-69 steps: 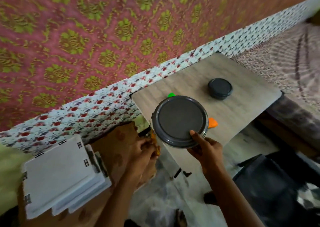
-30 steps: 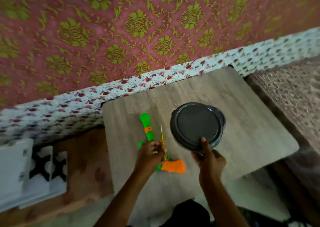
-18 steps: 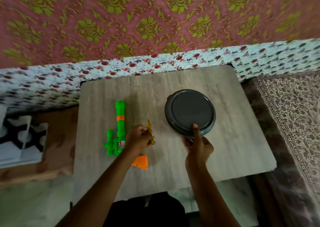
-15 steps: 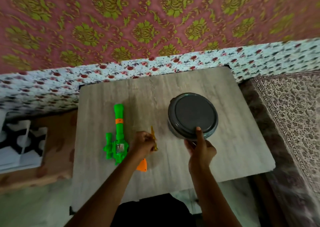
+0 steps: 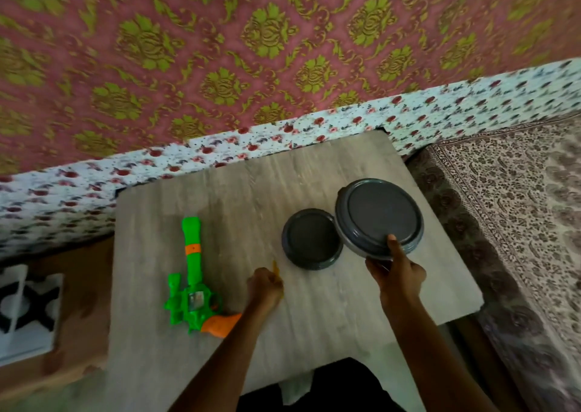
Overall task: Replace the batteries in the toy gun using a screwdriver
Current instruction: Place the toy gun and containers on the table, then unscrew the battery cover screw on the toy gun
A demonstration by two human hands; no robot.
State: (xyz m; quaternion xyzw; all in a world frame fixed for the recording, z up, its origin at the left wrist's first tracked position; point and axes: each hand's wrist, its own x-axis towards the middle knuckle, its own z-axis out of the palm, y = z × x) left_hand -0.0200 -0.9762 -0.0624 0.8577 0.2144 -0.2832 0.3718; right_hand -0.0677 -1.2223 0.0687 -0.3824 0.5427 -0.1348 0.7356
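Green toy gun (image 5: 191, 286) lies at the desk's (image 5: 330, 317) nine o'clock; left hand (image 5: 265, 289) clenches the screwdriver (image 5: 276, 267), right hand (image 5: 397, 278) pinches a dark container (image 5: 379, 218) by its rim. A slip could drop it onto the smaller container (image 5: 311, 238).

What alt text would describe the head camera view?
A person's right hand grips a large dark lidded container beside a smaller container on a wooden table; the left hand holds a yellow screwdriver near a green and orange toy gun.
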